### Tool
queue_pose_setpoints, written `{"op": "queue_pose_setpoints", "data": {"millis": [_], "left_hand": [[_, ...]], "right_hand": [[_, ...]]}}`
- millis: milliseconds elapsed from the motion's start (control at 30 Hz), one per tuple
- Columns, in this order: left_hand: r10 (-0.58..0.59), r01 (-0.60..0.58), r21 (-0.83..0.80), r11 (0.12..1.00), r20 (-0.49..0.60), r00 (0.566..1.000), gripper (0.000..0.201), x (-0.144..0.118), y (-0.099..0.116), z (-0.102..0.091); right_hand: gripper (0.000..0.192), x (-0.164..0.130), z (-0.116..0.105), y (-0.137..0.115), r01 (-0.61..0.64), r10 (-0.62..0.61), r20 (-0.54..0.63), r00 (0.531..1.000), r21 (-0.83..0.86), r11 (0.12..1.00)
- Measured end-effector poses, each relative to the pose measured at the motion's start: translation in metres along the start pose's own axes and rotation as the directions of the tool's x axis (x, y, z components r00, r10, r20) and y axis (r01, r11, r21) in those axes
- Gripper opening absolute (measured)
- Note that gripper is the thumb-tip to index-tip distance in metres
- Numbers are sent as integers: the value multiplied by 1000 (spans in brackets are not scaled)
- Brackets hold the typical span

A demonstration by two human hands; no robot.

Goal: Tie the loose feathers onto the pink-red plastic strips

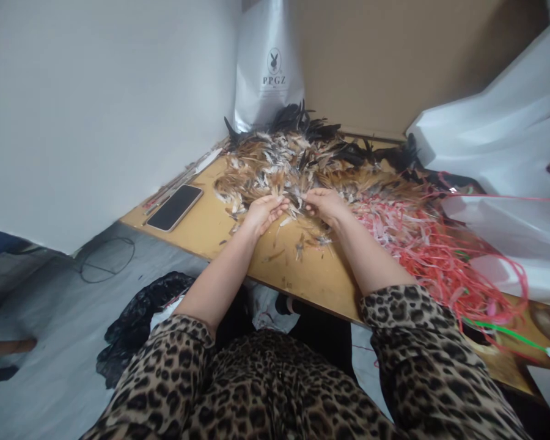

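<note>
A wide heap of brown, white and black feathers (pixel 275 153) covers the far part of the wooden table. My left hand (pixel 266 214) is at its near edge, thumb and fingers pinched on what looks like a small feather. Just to the right, my right hand (pixel 324 204) pinches a pale feather between thumb and forefinger. The two hands are a short gap apart, and the feather tips blend into the heap behind them. A few loose feathers (pixel 300 245) lie on the tabletop below my hands.
A tangle of red and pink strips (pixel 407 250) spreads to the right, with a green strip (pixel 504 330) beside it. A phone (pixel 175 208) lies at the left. A white bag (pixel 271 67) stands behind the feathers; white plastic (pixel 499 140) bulges at right. A black bag (pixel 140 318) is on the floor.
</note>
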State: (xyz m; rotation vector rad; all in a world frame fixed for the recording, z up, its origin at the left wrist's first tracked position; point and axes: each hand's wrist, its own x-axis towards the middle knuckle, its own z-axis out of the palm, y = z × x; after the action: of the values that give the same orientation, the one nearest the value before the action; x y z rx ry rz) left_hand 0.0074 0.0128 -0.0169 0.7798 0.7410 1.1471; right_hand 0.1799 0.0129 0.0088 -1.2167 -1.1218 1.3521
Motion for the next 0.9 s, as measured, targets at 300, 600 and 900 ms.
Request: {"op": "queue_pose_setpoints", "data": {"millis": [300,600,900], "left_hand": [[-114,100,111,989,131,985,16,-11,1,8],[-110,124,-86,989,149,983,9,-7,4,5],[-191,244,-258,935,212,958,13,-14,11,7]], "right_hand": [[30,-13,23,-4,134,-139,-43,989,-108,985],[34,-10,14,-5,35,-41,57,998,101,994],[32,-18,20,-6,-69,-5,300,954,234,970]]}}
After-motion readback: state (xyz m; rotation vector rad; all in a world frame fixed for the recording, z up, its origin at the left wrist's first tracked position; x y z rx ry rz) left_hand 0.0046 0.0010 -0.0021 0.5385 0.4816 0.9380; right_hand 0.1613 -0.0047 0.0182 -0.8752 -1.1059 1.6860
